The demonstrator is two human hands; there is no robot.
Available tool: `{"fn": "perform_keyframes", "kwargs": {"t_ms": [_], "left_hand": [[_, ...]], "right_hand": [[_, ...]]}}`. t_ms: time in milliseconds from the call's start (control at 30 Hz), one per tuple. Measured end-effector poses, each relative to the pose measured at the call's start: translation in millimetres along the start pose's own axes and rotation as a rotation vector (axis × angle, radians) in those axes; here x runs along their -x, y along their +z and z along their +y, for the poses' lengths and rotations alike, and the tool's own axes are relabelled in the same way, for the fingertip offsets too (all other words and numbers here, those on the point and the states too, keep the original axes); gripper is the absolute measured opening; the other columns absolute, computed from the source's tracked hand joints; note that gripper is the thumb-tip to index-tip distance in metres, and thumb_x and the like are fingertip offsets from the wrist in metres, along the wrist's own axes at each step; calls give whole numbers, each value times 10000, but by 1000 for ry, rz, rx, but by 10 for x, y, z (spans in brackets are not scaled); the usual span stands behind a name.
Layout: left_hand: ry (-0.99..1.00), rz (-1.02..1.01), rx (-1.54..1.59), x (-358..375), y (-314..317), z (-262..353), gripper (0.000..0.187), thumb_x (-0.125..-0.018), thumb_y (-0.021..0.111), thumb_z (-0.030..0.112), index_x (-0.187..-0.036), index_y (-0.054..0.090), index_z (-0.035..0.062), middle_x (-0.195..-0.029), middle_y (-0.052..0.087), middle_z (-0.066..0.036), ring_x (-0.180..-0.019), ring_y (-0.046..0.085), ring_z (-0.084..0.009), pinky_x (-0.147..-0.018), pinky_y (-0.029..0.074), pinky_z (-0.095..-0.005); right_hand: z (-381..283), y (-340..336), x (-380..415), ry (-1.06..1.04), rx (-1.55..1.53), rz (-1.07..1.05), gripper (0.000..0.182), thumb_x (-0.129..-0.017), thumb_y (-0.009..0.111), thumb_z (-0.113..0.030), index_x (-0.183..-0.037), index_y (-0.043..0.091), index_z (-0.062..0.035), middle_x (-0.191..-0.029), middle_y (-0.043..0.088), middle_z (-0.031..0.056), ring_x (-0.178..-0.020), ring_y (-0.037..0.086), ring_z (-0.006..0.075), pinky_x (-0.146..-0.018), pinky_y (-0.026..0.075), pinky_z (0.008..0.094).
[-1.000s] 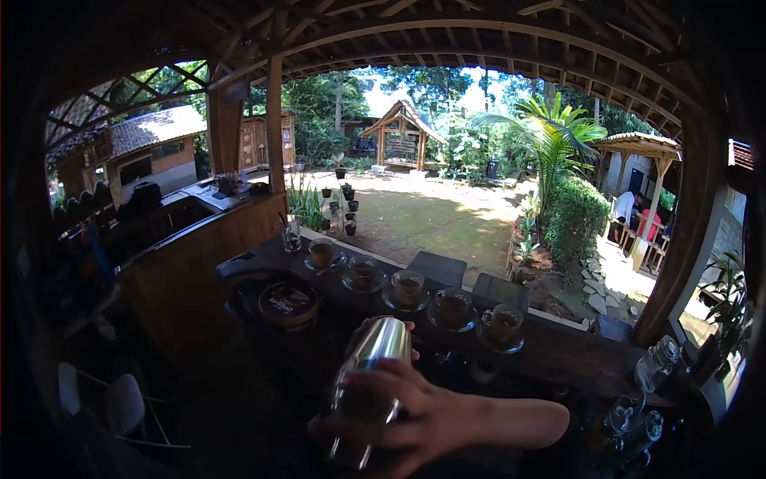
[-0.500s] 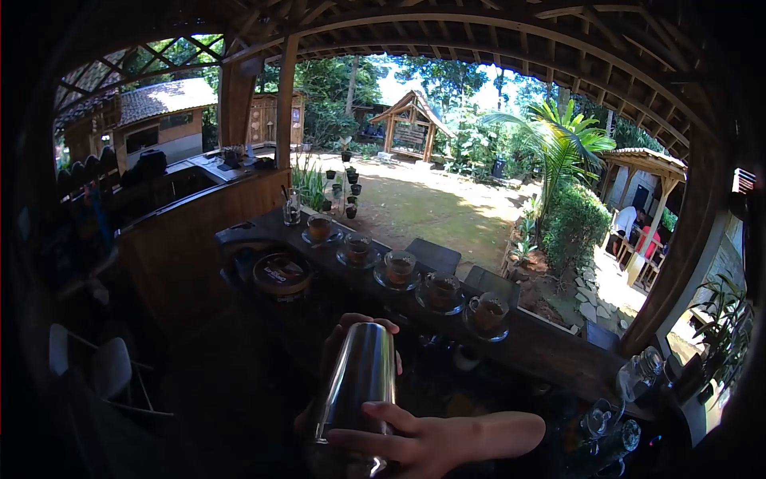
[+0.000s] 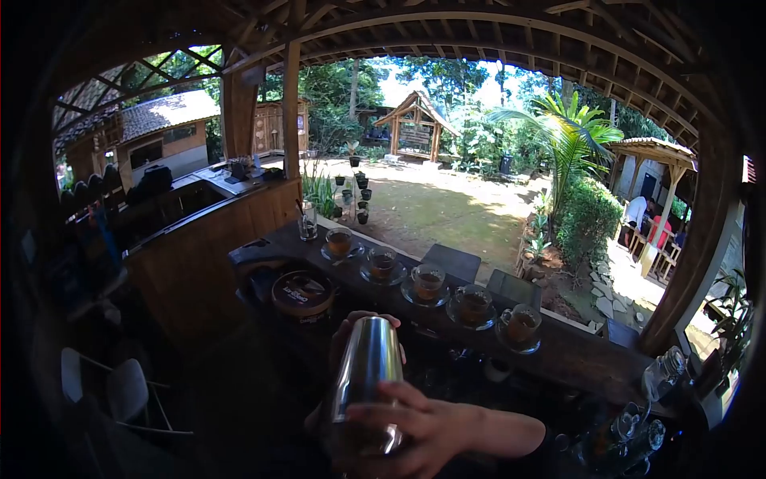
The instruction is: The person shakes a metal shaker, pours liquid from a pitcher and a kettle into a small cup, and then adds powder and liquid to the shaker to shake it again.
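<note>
Both hands are wrapped round a shiny metal cocktail shaker (image 3: 369, 359), which is held tilted in front of me. My left hand (image 3: 341, 342) grips it from behind near the upper end, with only some fingers showing. Across the lower part lies my right hand (image 3: 427, 427), its fingers curled on the metal. Beyond the shaker, several glass cups of brown drink, such as the middle cup (image 3: 428, 281), stand on saucers along a dark wooden counter (image 3: 578, 363). The shaker's lower end is in deep shadow.
A round tin (image 3: 303, 293) sits left of the cups, near a tall glass (image 3: 308, 225) with something thin in it. Glass jars (image 3: 664, 374) stand at the right end. Chairs (image 3: 128, 391) are at lower left, and people (image 3: 636, 211) are far right.
The counter and cups have shifted right and slightly down in the view. Both hands still hold the shaker, which has moved only slightly; the right hand's fingers look a little blurred.
</note>
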State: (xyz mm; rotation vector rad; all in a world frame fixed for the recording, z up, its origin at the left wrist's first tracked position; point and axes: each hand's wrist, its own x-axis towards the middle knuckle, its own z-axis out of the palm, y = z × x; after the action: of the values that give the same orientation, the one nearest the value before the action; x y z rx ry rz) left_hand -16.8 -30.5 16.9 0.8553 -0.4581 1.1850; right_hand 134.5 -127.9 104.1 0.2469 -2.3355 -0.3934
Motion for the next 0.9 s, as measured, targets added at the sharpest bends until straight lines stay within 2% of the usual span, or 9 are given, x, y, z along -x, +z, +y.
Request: {"fn": "perform_keyframes", "kwargs": {"t_ms": [33, 133, 300, 400, 467, 600, 700, 800, 900], "left_hand": [[-262, 678, -358, 280, -761, 7, 448, -952, 336, 452, -1186, 438, 85, -1170, 463, -230, -817, 602, -409, -612, 553, -485], [-49, 569, 537, 130, -360, -230, 474, -923, 529, 236, -1349, 325, 192, -1348, 379, -91, -1289, 315, -330, -1042, 297, -477], [-146, 191, 42, -101, -548, 276, 448, -956, 334, 448, -1186, 430, 77, -1163, 465, -240, -815, 603, -395, -650, 550, -476], [-13, -168, 22, -311, -459, 517, 458, -954, 331, 460, -1193, 448, 87, -1157, 490, -200, -870, 595, -355, -698, 547, -417], [-391, 564, 295, -197, -712, 669, 478, -949, 337, 475, -1189, 464, 82, -1141, 514, -163, -955, 576, -308, -789, 523, -372], [-408, 360, 405, -105, -733, 611, 488, -952, 341, 466, -1230, 451, 81, -1178, 495, -156, -985, 550, -312, -805, 504, -366], [-482, 273, 350, -222, -950, 675, 494, -954, 339, 466, -1251, 436, 83, -1251, 435, -180, -951, 545, -413, -727, 531, -439], [-84, -420, 216, -530, -934, 607, 467, -961, 316, 455, -1252, 433, 108, -1278, 376, -234, -832, 562, -476, -645, 547, -461], [-264, 31, 435, -308, -845, 433, 486, -953, 342, 468, -1253, 422, 94, -1287, 378, -195, -958, 534, -461, -672, 545, -493]], "right_hand": [[216, -7, 4, 153, -207, 23, 439, -732, 647, -219, -1153, 540, -277, -1322, 445, 44, -1208, 412, 390, -933, 413, 534], [768, 375, 168, 529, -215, 237, 593, -651, 737, -167, -1197, 512, -230, -1307, 445, 110, -1175, 407, 427, -922, 424, 485], [429, 330, -223, 264, -240, -1, 406, -798, 611, -237, -1197, 537, -228, -1328, 442, 13, -1225, 416, 328, -975, 387, 496], [498, 494, -206, -18, 63, 10, 436, -785, 606, -205, -1209, 525, -261, -1328, 445, -11, -1247, 398, 349, -973, 384, 501], [844, 546, -218, 87, -129, 186, 468, -744, 662, -172, -1183, 532, -265, -1325, 447, 11, -1218, 405, 392, -956, 399, 494], [1210, 793, -92, 553, -125, 254, 514, -712, 679, -142, -1183, 531, -282, -1319, 441, 71, -1195, 395, 402, -917, 419, 520], [821, 695, -377, 192, 45, -5, 425, -764, 627, -169, -1171, 536, -245, -1329, 426, 56, -1225, 390, 377, -942, 407, 517], [677, 731, -382, 101, 126, -21, 407, -763, 611, -201, -1152, 542, -296, -1327, 427, 38, -1233, 389, 387, -938, 406, 529], [1061, 655, -188, 169, 54, 108, 491, -679, 722, -234, -1144, 574, -174, -1267, 477, 66, -1183, 446, 368, -955, 391, 483]]}}
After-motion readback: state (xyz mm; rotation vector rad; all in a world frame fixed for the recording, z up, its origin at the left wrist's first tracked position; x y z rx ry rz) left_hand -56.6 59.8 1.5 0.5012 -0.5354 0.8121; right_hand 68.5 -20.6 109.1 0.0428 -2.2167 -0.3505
